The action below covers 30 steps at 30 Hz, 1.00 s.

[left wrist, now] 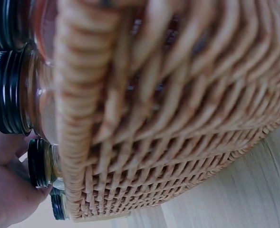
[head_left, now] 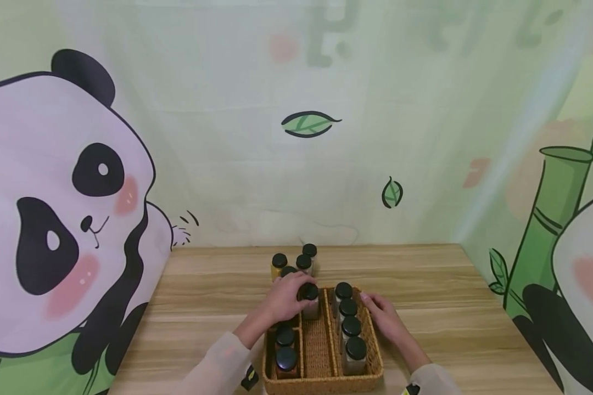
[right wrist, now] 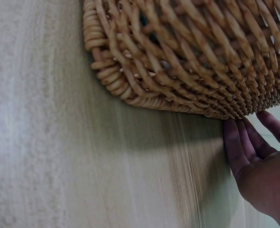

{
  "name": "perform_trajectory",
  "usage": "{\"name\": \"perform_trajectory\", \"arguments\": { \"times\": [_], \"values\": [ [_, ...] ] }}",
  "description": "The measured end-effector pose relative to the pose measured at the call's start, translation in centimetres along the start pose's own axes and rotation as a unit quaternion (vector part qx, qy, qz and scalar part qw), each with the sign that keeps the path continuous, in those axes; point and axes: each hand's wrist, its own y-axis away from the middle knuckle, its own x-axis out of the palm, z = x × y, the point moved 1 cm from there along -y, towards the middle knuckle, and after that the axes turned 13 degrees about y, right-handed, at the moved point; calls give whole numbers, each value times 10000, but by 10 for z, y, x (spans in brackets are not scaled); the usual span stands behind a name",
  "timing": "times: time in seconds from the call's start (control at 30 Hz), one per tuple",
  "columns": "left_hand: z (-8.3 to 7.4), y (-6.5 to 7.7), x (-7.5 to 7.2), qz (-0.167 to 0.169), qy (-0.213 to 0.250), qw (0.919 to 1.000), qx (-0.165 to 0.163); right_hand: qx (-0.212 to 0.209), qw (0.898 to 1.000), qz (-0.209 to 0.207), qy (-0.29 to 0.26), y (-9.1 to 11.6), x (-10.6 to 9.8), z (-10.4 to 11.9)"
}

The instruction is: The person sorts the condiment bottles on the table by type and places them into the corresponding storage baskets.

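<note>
My left hand (head_left: pixel 287 299) holds a small glass jar (head_left: pixel 310 311) by its black lid, at the far end of the middle compartment of a wicker basket (head_left: pixel 323 385). In the left wrist view, fingers of the left hand (left wrist: pixel 9 183) show behind the basket's wall, beside a black-lidded jar (left wrist: pixel 39 164). My right hand (head_left: pixel 387 321) touches the basket's right side near the far corner; in the right wrist view its extended fingers (right wrist: pixel 234 145) meet the woven wall. Along the right compartment stands a row of several black-lidded jars (head_left: pixel 354 359).
Two dark-lidded jars (head_left: pixel 286 366) stand at the near end of the left compartment. Beyond the basket, several more jars, one of them yellow (head_left: pixel 278 269), stand on the wooden table (head_left: pixel 207 307). A panda-printed backdrop (head_left: pixel 237 137) rises behind the table.
</note>
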Motion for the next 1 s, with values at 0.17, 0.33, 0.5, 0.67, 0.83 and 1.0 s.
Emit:
{"name": "perform_trajectory", "arguments": {
  "times": [0.17,0.33,0.5,0.67,0.83,1.0],
  "values": [
    [-2,1,0,36,-76,10000,37,-13,10000,24,-24,0,0,-1],
    [0,-1,2,85,-190,9998,64,-21,10000,42,-26,1,0,-2],
    [1,-3,-5,140,-23,9998,160,-46,10000,34,3,1,0,-1],
    [-1,0,-25,149,921,9955,193,-112,9999,-16,56,0,1,3],
    [-4,4,-49,-99,1392,9901,179,-65,9999,-2,95,1,0,3],
    [4,6,-65,-595,1298,9896,-145,-68,9999,27,91,1,1,1]
  ]
}}
